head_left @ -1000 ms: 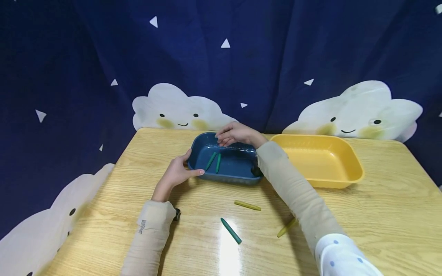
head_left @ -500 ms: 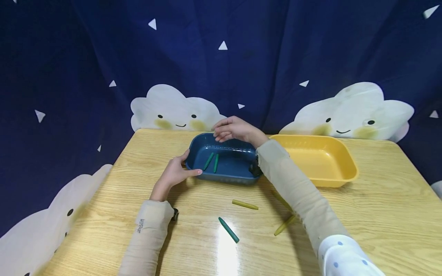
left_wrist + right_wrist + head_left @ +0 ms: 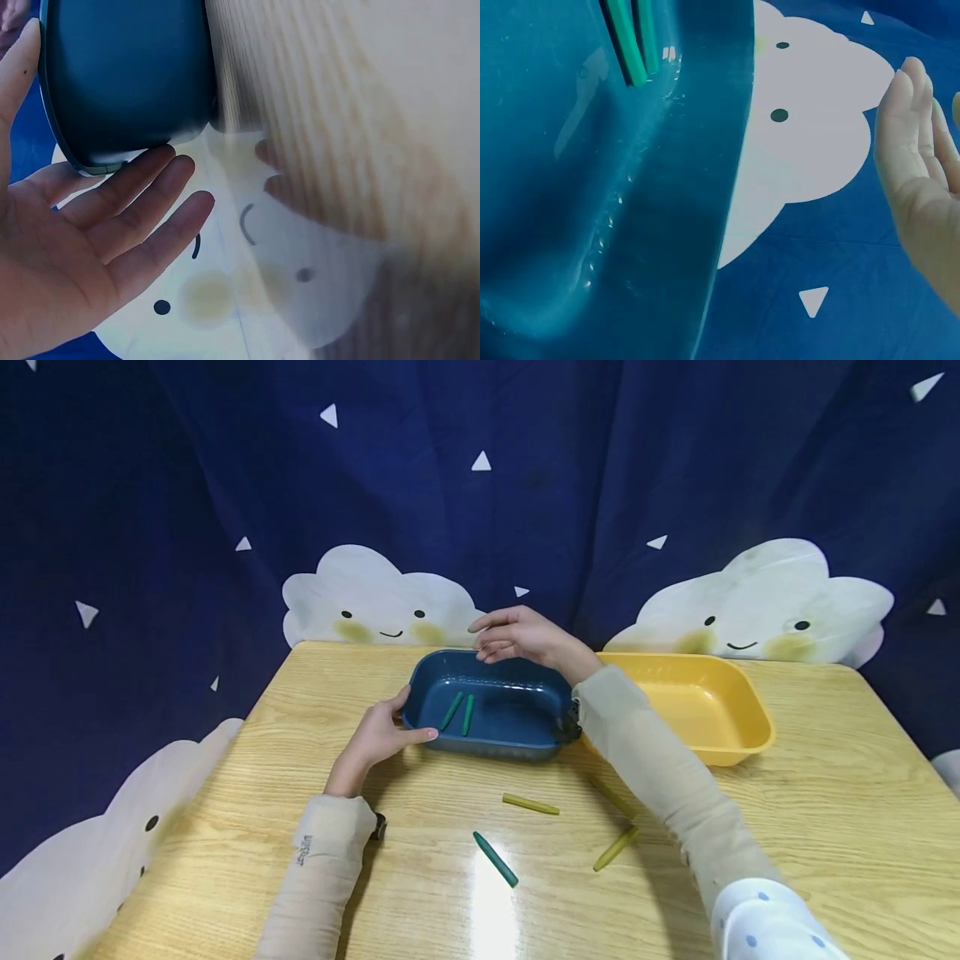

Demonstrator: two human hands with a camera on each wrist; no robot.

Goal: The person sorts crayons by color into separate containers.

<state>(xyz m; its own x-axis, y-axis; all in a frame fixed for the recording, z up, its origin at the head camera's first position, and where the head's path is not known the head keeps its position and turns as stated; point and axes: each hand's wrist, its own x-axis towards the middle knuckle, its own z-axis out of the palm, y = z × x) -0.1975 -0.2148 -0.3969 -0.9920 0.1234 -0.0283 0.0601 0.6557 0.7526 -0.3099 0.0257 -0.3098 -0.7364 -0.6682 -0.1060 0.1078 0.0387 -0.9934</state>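
Observation:
A dark blue plastic bin (image 3: 495,747) stands near the back of the table. Two green crayons (image 3: 460,713) lie inside its left half. My left hand (image 3: 378,735) holds the bin's left end, thumb along the front rim and fingers at the left side. In the left wrist view, fingertips (image 3: 180,165) reach under the bin's corner, and the index tip is hidden behind the rim. My right hand (image 3: 521,635) hovers above the back rim with loosely bent fingers and nothing in them; the right wrist view shows the hand (image 3: 922,165) beyond the rim.
A yellow bin (image 3: 693,706) stands to the right, partly behind my right sleeve (image 3: 660,760). On the table (image 3: 420,893) in front lie a green crayon (image 3: 495,858) and yellow crayons (image 3: 531,803), one partly under the right forearm. A dark blue cloud-patterned curtain (image 3: 420,460) hangs behind.
My right hand has risen from just over the bin's back part and shifted slightly right. Another yellow crayon has come into view beside the right sleeve. The left hand keeps its hold.

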